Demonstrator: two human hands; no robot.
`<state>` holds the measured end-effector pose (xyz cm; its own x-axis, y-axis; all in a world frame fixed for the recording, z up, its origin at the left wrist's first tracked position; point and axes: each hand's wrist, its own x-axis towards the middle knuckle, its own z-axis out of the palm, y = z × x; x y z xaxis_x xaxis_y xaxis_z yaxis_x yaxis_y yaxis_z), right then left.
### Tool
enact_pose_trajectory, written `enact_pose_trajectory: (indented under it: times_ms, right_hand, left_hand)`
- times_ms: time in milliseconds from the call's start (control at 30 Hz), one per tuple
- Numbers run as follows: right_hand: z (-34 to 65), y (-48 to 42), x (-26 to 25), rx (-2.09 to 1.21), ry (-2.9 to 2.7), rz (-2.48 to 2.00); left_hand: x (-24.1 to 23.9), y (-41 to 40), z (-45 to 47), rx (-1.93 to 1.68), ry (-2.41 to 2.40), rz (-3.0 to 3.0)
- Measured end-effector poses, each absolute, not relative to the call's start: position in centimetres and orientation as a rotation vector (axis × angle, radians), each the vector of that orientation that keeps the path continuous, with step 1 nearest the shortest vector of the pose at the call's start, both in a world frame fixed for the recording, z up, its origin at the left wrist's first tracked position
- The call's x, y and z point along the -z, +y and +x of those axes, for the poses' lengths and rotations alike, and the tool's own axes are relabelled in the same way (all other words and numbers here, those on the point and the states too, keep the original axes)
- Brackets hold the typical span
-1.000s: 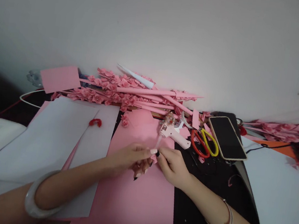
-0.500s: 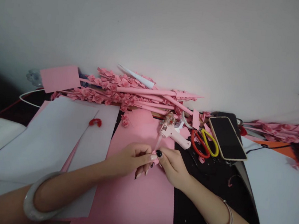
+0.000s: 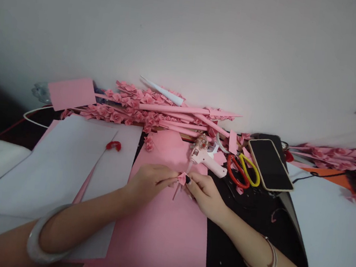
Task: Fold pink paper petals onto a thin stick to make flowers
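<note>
A small pink paper flower (image 3: 181, 178) is pinched between both hands above a large pink sheet (image 3: 164, 241). My left hand (image 3: 150, 183) grips its left side, thumb and fingers pressed together. From the right, my right hand (image 3: 205, 195) closes on the flower, a dark thumbnail against the paper. Below the flower a thin stick (image 3: 176, 191) points down; what holds it is hidden. Just beyond the fingers lies a pale pink glue gun (image 3: 207, 160), nozzle towards me.
Scissors with one red and one yellow handle (image 3: 252, 173) lie right of the glue gun, beside a phone (image 3: 271, 164). Pink paper flower stems (image 3: 174, 110) pile along the wall. White sheets (image 3: 53, 156) with a red curved piece (image 3: 114, 145) are at left.
My left hand has turned so its back faces up, with its fingers straighter. The paper flower has risen slightly and shows more, and the thin stick below it has come into view.
</note>
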<state>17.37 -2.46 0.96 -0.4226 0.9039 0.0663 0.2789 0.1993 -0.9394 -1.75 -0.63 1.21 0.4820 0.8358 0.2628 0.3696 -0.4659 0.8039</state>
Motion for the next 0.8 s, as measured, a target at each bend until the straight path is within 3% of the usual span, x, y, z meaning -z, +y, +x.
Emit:
enact_pose_trajectory:
  times_ms: [300,800]
  right_hand:
    - [17.4,-2.2,-0.8,-1.274,-1.749,-1.133]
    - [17.1,-2.4,-0.6,-0.983,-1.920,-1.282]
  left_hand:
    - [-0.5,-0.7,-1.2,-0.863,1.019,1.716]
    - [-0.2,-0.4,-0.7,-0.873,0.895,1.305]
